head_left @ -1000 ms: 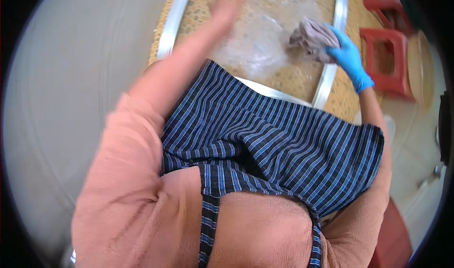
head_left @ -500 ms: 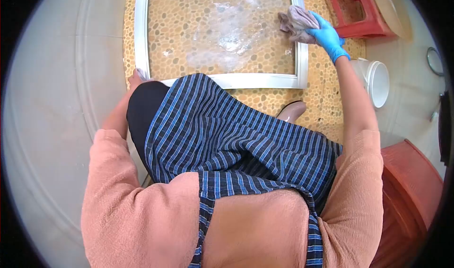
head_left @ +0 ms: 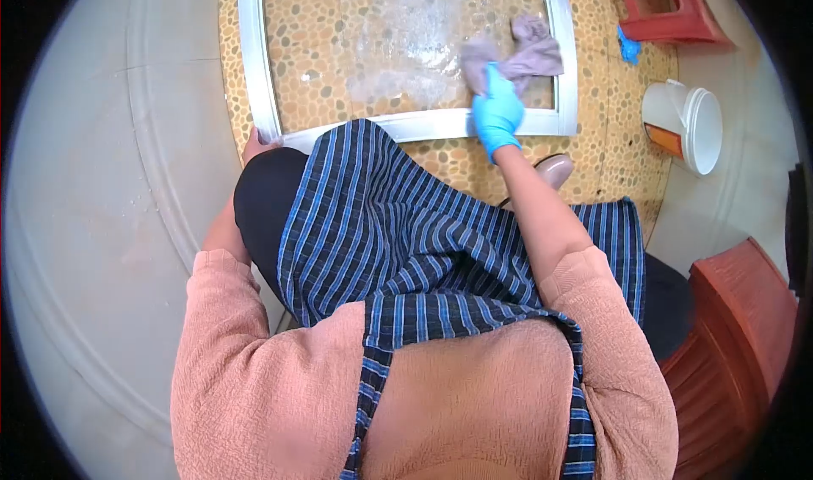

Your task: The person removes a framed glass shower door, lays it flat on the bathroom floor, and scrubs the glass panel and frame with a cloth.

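Blue rubbery glove is covering the right hand (head_left: 498, 111), which, in the head view, is holding a mauve cloth (head_left: 535, 61) by its near left part, the fingers closing on it and blurring a little. The cloth is lying crumpled on the clear pane (head_left: 313, 56), near its lower right corner, and is spreading toward the right rail of the white frame (head_left: 423, 124). The gloved hand itself is hanging over the frame's near rail. A wet, whitish patch (head_left: 415, 22) is shining on the pane to the left of the cloth, and the pebbled floor (head_left: 610, 133) is showing through. The bare left hand (head_left: 257, 147) is resting at the frame's near left corner; the knee (head_left: 269, 194) is partly hiding it, so I cannot tell whether it is gripping. A striped apron (head_left: 406, 217) is draping across the lap, and a shoe (head_left: 555, 170) is poking out beyond it. To the right, a white bucket (head_left: 665, 111) is standing near a blue scrap (head_left: 628, 46), which is lying just beside a red stool (head_left: 677, 18).
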The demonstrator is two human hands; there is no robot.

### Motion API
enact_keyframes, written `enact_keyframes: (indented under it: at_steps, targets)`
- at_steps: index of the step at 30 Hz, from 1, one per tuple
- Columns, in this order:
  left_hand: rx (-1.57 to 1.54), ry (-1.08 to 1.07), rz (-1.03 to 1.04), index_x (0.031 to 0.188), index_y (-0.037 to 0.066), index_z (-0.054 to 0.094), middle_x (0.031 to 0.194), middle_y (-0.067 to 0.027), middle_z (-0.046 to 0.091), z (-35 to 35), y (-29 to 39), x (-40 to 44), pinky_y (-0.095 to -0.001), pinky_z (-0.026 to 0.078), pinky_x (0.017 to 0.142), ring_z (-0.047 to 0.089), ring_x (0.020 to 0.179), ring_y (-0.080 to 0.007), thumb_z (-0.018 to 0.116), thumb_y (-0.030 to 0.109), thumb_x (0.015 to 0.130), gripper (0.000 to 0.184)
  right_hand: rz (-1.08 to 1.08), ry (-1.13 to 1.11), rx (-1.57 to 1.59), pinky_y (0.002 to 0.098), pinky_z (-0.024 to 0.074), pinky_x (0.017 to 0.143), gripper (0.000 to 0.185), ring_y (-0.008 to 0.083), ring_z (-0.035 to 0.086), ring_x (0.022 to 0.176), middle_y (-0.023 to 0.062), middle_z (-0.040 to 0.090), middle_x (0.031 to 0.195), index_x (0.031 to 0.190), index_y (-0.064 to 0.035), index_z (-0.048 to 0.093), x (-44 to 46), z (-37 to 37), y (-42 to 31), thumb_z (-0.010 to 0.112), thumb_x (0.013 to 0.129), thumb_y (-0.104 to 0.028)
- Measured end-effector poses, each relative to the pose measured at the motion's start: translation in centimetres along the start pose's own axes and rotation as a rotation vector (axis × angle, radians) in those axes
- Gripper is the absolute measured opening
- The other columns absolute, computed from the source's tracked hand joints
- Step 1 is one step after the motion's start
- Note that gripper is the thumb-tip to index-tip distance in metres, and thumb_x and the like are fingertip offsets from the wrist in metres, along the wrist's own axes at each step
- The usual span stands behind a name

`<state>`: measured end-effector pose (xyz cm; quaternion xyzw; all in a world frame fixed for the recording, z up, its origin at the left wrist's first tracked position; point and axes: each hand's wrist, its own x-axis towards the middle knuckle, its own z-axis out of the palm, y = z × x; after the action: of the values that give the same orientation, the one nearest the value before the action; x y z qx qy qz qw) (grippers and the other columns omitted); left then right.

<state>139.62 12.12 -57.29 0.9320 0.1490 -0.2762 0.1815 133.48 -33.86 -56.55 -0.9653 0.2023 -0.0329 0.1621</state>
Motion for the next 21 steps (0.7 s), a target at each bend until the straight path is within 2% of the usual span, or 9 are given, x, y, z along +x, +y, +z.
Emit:
enact_keyframes:
  at_steps: [4, 6, 9, 11, 13, 15, 16, 19, 21]
  targets:
    - [0.089, 0.058, -0.068, 0.134, 0.000, 0.040, 0.119, -0.0203, 0.058, 0.9, -0.5, 0.5, -0.0342, 0.044, 0.094, 0.058, 0.109, -0.0284, 0.077, 0.027, 0.071, 0.078, -0.086, -0.316, 0.168, 0.0459, 0.0488, 0.070, 0.040, 0.0328, 0.061, 0.083, 0.0127, 0.062, 0.098, 0.121, -0.0170, 0.055, -1.3, 2.5, -7.8, 0.051, 0.082, -0.016]
    - [0.049, 0.129, -0.074, 0.131, -0.001, 0.044, 0.118, -0.0201, 0.059, 1.5, -0.9, 0.3, -0.0342, 0.046, 0.092, 0.060, 0.107, -0.0274, 0.078, 0.028, 0.070, 0.075, -0.371, -0.321, 0.330, 0.0457, 0.0489, 0.066, 0.034, 0.0316, 0.062, 0.079, 0.0113, 0.062, 0.092, 0.118, -0.0170, 0.056, -2.5, 3.9, -10.5, 0.047, 0.085, -0.015]
    - [-0.069, 0.103, -0.037, 0.129, -0.001, 0.047, 0.113, -0.0191, 0.062, 1.2, -0.4, -0.1, -0.0339, 0.048, 0.087, 0.062, 0.101, -0.0261, 0.079, 0.029, 0.069, 0.074, -0.696, -0.473, 0.033, 0.0422, 0.0495, 0.063, 0.029, 0.0287, 0.062, 0.075, 0.0084, 0.063, 0.089, 0.114, -0.0230, 0.058, -2.2, 3.2, -13.1, 0.049, 0.087, -0.019]
    - [-0.072, 0.112, -0.074, 0.128, -0.001, 0.048, 0.110, -0.0182, 0.063, 1.8, -1.0, 0.6, -0.0337, 0.049, 0.085, 0.064, 0.097, -0.0252, 0.079, 0.029, 0.069, 0.073, -0.907, -0.397, 0.268, 0.0382, 0.0500, 0.062, 0.024, 0.0249, 0.063, 0.075, 0.0057, 0.064, 0.089, 0.107, -0.0293, 0.061, -1.6, 2.1, -11.6, 0.050, 0.087, -0.022]
    - [-0.111, 0.062, -0.202, 0.124, 0.000, 0.051, 0.104, -0.0157, 0.066, 1.7, -3.1, 1.1, -0.0329, 0.051, 0.081, 0.065, 0.091, -0.0216, 0.080, 0.030, 0.068, 0.069, -0.920, -0.455, 0.230, 0.0349, 0.0503, 0.063, 0.018, 0.0231, 0.063, 0.074, 0.0046, 0.065, 0.091, 0.099, -0.0320, 0.063, 0.7, 0.2, -8.5, 0.053, 0.085, -0.025]
    - [-0.139, 0.058, -0.207, 0.121, 0.001, 0.053, 0.101, -0.0146, 0.066, 1.6, -2.9, 1.0, -0.0327, 0.051, 0.080, 0.066, 0.088, -0.0206, 0.080, 0.031, 0.068, 0.067, -0.668, -0.721, 0.327, 0.0352, 0.0506, 0.065, 0.015, 0.0238, 0.063, 0.075, 0.0063, 0.065, 0.087, 0.094, -0.0293, 0.065, 2.3, 1.5, -1.9, 0.053, 0.085, -0.029]
    - [-0.152, 0.052, -0.213, 0.118, 0.001, 0.054, 0.098, -0.0135, 0.067, 1.8, -2.9, 0.7, -0.0325, 0.051, 0.078, 0.066, 0.086, -0.0196, 0.081, 0.031, 0.068, 0.064, -0.680, -0.706, 0.208, 0.0334, 0.0486, 0.071, 0.029, 0.0195, 0.061, 0.074, 0.0099, 0.066, 0.082, 0.086, -0.0127, 0.069, 4.4, -2.6, -0.8, 0.057, 0.084, -0.039]
    - [-0.267, 0.111, -0.189, 0.113, 0.002, 0.056, 0.094, -0.0115, 0.067, 3.0, -4.1, 0.7, -0.0322, 0.051, 0.075, 0.066, 0.082, -0.0186, 0.081, 0.032, 0.068, 0.059, -0.124, -0.853, 0.316, 0.0336, 0.0499, 0.070, 0.029, 0.0226, 0.064, 0.076, 0.0123, 0.068, 0.084, 0.086, -0.0033, 0.066, 8.5, -8.3, 7.2, 0.059, 0.083, -0.031]
    - [-0.263, 0.057, -0.193, 0.111, 0.002, 0.057, 0.093, -0.0112, 0.067, 2.0, -2.2, -0.2, -0.0323, 0.052, 0.074, 0.065, 0.081, -0.0187, 0.081, 0.031, 0.068, 0.057, -0.285, -0.827, -0.150, 0.0374, 0.0506, 0.068, 0.019, 0.0279, 0.064, 0.076, 0.0144, 0.066, 0.086, 0.087, -0.0054, 0.066, 11.1, -10.1, 12.4, 0.059, 0.081, -0.023]
